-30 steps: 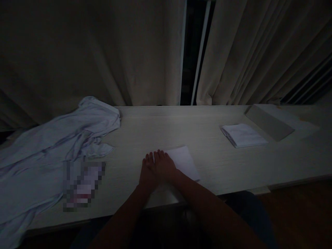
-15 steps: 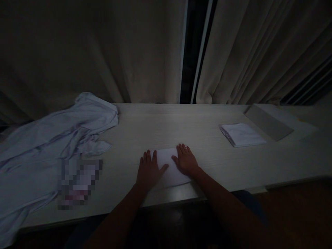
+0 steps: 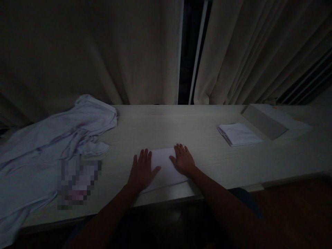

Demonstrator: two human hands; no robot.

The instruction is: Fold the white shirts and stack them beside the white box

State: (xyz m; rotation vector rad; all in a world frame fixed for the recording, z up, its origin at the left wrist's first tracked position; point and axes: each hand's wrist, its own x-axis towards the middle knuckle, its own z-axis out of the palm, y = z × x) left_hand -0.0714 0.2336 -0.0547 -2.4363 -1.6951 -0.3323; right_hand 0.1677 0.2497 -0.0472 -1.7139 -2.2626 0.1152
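Note:
A folded white cloth (image 3: 164, 169) lies flat near the table's front edge, in the middle of the head view. My left hand (image 3: 142, 170) rests palm down over its left side, fingers spread and thumb pointing inward. On its right side lies my right hand (image 3: 183, 159), also flat, with fingers stretched forward and the thumb apart. Neither hand grips the cloth. Parts of its left and right edges are hidden under the hands.
At left a heap of crumpled white cloth (image 3: 59, 138) spreads over the table (image 3: 160, 128), beside a pixelated patch. Another folded white cloth (image 3: 239, 134) sits at right, near a white box-like object (image 3: 269, 119). Curtains (image 3: 140, 52) hang behind.
My left hand has slid left across the cloth, so more of the cloth shows between my hands. My right hand stays flat on its side. The view has shifted slightly.

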